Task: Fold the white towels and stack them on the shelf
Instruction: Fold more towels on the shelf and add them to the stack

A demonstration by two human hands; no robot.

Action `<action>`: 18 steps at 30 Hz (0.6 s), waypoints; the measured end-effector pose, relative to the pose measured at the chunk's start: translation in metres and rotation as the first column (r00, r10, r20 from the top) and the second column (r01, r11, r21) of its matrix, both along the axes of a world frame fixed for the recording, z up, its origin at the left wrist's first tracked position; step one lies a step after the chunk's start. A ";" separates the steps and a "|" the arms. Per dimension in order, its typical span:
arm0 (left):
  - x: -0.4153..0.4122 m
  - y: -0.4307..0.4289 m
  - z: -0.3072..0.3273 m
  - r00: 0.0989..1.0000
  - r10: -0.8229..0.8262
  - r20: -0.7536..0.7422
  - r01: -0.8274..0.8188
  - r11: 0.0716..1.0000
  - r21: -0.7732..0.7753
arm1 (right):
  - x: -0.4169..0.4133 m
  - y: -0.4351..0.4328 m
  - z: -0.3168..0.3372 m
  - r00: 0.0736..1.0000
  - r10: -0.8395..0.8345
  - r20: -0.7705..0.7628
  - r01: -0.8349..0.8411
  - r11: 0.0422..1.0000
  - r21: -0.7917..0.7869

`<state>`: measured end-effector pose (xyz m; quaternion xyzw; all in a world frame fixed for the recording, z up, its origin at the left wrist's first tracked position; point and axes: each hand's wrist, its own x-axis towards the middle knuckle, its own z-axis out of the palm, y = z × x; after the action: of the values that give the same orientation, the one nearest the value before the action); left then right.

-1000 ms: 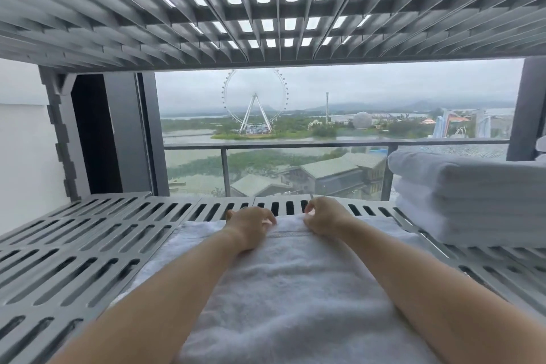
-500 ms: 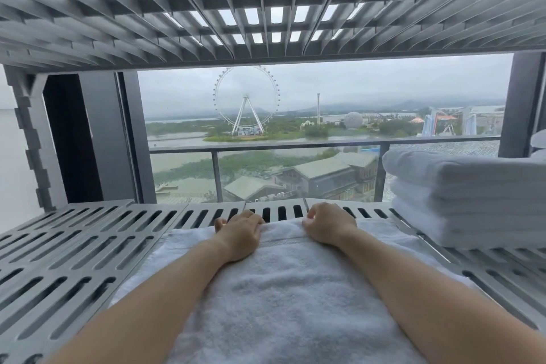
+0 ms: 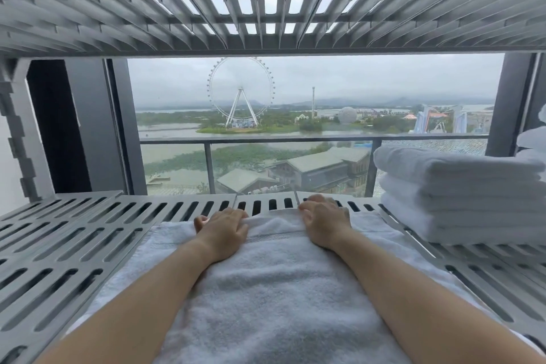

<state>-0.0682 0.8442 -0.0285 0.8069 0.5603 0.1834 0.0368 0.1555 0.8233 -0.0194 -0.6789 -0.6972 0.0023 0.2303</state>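
Observation:
A white towel [image 3: 274,284] lies flat on the grey slotted shelf [image 3: 68,245], running from the near edge to the back. Both my arms reach over it. My left hand [image 3: 223,230] and my right hand [image 3: 323,223] rest at the towel's far edge, fingers curled down over the hem and gripping it. The fingertips are hidden behind the towel's edge. A stack of three folded white towels [image 3: 455,195] sits on the same shelf at the right, apart from my hands.
Another slotted shelf [image 3: 266,3] hangs low overhead. A notched shelf post [image 3: 20,139] stands at the left. Behind the shelf is a window [image 3: 295,115] with a balcony railing. More white fabric [image 3: 536,142] shows at the far right edge.
Both hands slid a little farther back along the towel, and the far hem now lies closer to the shelf's rear edge. The stack at the right has not moved.

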 end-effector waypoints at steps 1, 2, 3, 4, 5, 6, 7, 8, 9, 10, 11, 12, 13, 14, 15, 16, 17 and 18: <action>-0.001 0.000 0.000 1.000 0.000 0.014 0.000 1.000 0.000 | 0.002 0.001 -0.001 1.000 0.004 -0.020 -0.006 0.995 -0.100; -0.002 0.000 0.000 0.999 0.011 0.034 -0.011 1.000 0.006 | 0.005 0.002 -0.001 0.999 0.005 -0.049 -0.013 0.986 -0.165; -0.002 0.000 0.000 0.998 0.030 0.058 -0.031 0.999 0.008 | 0.007 0.004 -0.001 0.998 0.005 -0.055 -0.016 0.981 -0.196; -0.002 0.001 0.000 0.995 0.055 0.082 -0.055 0.998 0.003 | 0.008 0.006 0.000 0.999 0.006 -0.032 -0.013 0.978 -0.209; -0.001 0.001 0.000 0.992 0.085 0.097 -0.086 0.996 -0.002 | 0.009 0.007 0.003 1.000 0.008 -0.003 -0.008 0.977 -0.214; -0.001 0.002 0.001 0.989 0.120 0.086 -0.120 0.993 -0.009 | 0.009 0.010 0.006 1.000 0.010 0.024 -0.004 0.978 -0.207; 0.000 0.003 0.004 0.988 0.151 0.040 -0.150 0.988 -0.028 | 0.009 0.012 0.010 0.999 0.009 0.043 -0.001 0.982 -0.190; 0.002 0.003 0.008 0.986 0.164 -0.033 -0.166 0.984 -0.059 | 0.009 0.012 0.011 0.998 0.009 0.057 0.000 0.987 -0.159; 0.002 0.004 0.011 0.982 0.155 -0.112 -0.165 0.982 -0.086 | 0.009 0.012 0.010 0.998 0.013 0.057 -0.007 0.994 -0.109; 0.002 0.006 0.015 0.974 0.136 -0.183 -0.155 0.983 -0.097 | 0.009 0.012 0.008 0.999 0.018 0.043 -0.016 0.999 -0.045; 0.001 0.008 0.018 0.965 0.114 -0.234 -0.138 0.986 -0.088 | 0.010 0.012 0.005 1.000 0.019 0.017 -0.019 1.000 0.019; -0.001 0.009 0.021 0.963 0.088 -0.254 -0.109 0.992 -0.068 | 0.011 0.011 0.002 1.000 0.017 -0.012 -0.016 0.997 0.072; -0.004 0.010 0.023 0.969 0.054 -0.239 -0.066 0.997 -0.046 | 0.013 0.010 0.000 0.999 0.015 -0.036 -0.011 0.994 0.111; -0.007 0.010 0.024 0.978 0.014 -0.206 -0.018 1.000 -0.020 | 0.015 0.009 0.000 0.999 0.018 -0.047 -0.012 0.991 0.135; -0.010 0.008 0.024 0.984 -0.023 -0.176 0.025 1.000 0.011 | 0.017 0.009 0.000 0.999 0.026 -0.046 -0.019 0.990 0.142; -0.012 0.007 0.022 0.985 -0.050 -0.163 0.058 0.997 0.045 | 0.019 0.008 0.001 0.999 0.035 -0.035 -0.030 0.990 0.139; -0.013 0.005 0.020 0.985 -0.066 -0.156 0.078 0.994 0.071 | 0.021 0.008 0.002 0.999 0.042 -0.017 -0.039 0.990 0.132; -0.015 0.004 0.018 0.988 -0.070 -0.140 0.082 0.993 0.084 | 0.021 0.009 0.002 0.999 0.044 0.001 -0.044 0.992 0.122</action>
<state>-0.0828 0.8481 -0.0107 0.8392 0.5214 0.1510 -0.0312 0.1762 0.8319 -0.0172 -0.6480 -0.7105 -0.0348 0.2720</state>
